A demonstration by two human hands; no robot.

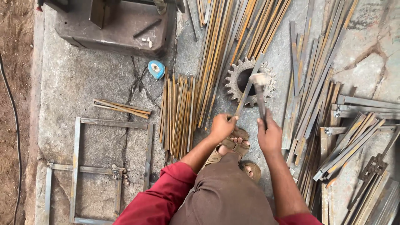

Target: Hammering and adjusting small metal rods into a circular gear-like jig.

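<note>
A thin rusty flat steel strip (248,85), laid across the toothed steel sprocket wheel (250,81), is gripped by the left hand (222,126) and should be held steady while the hammer (260,93), clenched in the right hand (269,135), is struck squarely.

Even, soft daylight, bright overall; no harsh shadows, no glare. Concrete floor (83,83) sharp. Hammer (260,89) head motion-blurred, pale smear. Right hand (270,135) slightly soft. Mild wide-angle stretch at edges.

hammer head (259,79) motion-blurred | long rods (225,37) cut by top edge | machine base (112,25) cropped
</note>
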